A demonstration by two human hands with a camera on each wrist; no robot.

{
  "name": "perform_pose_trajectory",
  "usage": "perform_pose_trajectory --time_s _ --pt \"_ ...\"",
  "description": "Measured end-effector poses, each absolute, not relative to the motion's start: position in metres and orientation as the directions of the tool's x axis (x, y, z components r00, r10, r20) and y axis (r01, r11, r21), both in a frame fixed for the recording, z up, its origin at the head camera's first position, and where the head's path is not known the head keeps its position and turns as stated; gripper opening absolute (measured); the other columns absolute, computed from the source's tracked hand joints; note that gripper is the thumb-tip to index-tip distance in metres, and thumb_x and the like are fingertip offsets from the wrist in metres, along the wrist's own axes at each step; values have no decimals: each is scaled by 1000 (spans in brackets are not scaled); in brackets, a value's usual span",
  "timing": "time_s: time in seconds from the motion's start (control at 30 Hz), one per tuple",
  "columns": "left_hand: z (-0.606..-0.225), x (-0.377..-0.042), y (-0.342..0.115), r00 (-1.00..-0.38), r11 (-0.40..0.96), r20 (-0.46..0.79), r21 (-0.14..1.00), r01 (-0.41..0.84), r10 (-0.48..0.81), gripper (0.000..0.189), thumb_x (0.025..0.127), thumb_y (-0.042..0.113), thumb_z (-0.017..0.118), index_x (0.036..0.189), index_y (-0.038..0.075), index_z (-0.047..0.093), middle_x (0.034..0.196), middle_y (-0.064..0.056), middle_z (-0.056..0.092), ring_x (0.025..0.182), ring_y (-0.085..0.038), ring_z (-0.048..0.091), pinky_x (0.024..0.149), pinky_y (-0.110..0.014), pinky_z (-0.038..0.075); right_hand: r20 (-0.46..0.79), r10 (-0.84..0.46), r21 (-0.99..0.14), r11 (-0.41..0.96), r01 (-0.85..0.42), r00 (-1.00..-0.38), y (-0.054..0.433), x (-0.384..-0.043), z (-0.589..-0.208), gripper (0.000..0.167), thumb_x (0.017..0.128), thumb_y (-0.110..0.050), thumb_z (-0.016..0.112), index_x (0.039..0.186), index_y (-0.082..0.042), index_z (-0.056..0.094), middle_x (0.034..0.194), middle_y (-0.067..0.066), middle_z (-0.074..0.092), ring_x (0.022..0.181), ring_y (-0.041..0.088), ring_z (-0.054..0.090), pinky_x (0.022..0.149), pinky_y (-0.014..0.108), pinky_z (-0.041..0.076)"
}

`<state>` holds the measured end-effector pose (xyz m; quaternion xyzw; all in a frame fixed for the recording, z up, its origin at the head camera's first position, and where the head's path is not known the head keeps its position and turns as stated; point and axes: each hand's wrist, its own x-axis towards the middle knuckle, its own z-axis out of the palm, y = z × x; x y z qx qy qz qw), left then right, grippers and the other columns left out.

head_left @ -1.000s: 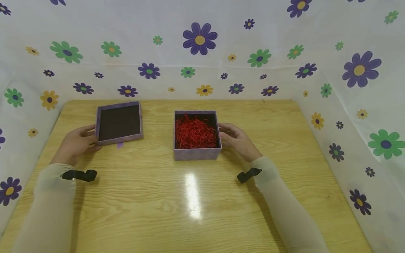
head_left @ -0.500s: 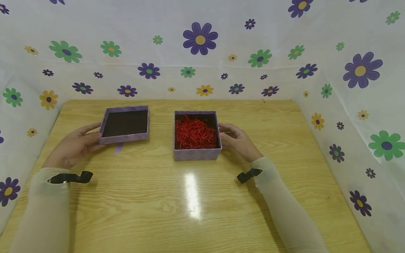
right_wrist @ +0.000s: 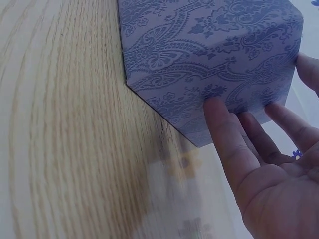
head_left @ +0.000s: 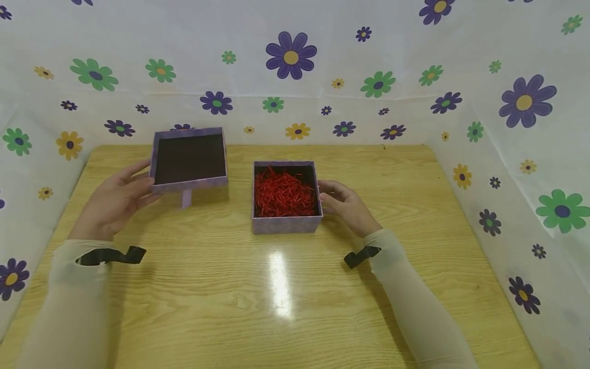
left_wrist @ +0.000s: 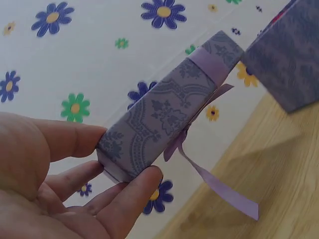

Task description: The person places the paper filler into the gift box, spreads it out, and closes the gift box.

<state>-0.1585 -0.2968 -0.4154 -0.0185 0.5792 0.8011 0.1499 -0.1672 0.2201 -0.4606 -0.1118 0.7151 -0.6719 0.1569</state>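
My left hand (head_left: 112, 202) pinches the left edge of a patterned purple box lid (head_left: 189, 183), thumb on one side and fingers on the other. The lid is held above the table, its black inside facing up towards me. Beneath it hangs a lilac ribbon (left_wrist: 224, 194) from a bow. To the right stands the matching box (head_left: 287, 224), filled with red shredded paper (head_left: 286, 192). My right hand (head_left: 345, 205) rests its fingertips against the box's right wall, as the right wrist view shows on the patterned side (right_wrist: 219, 55); the thumb touches near the upper edge.
A wooden table (head_left: 276, 338) bears the box and reflects a bright light patch in front of it. White cloth with printed flowers (head_left: 184, 51) encloses the back and both sides. Black straps (head_left: 110, 255) circle both wrists.
My left hand has raised the lid from the tabletop and moved it slightly right, so it tilts more towards me and its ribbon dangles. The right hand and box have stayed put.
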Motion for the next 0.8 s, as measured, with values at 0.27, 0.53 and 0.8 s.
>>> perform_pose_trajectory --time_s 0.27,0.53,0.8 --pt "-392 -160 -246 -971 -253 -159 946 -201 177 64 102 4 64 160 12 40 141 -6 57 109 -15 71 89 -28 60 -82 -376 -996 74 58 -923 220 -166 -457 46 107 -17 60 150 -3 50 147 19 53 130 29 58 99 38 56" --pt "-382 -157 -191 -967 -135 -179 970 -204 180 61 103 10 64 159 21 42 157 -13 40 121 -18 63 93 -26 57 -57 -288 -965 263 -22 -956 215 -162 -435 41 106 -23 63 141 -2 58 142 15 59 131 28 55 112 43 46" --pt "-381 -151 -138 -966 -129 -141 977 -172 216 71 104 1 60 165 18 28 158 -18 37 120 -20 60 97 -30 57 58 -218 -977 188 -100 -974 196 -159 -398 38 107 -16 59 139 2 57 134 21 62 122 29 60 104 54 50"
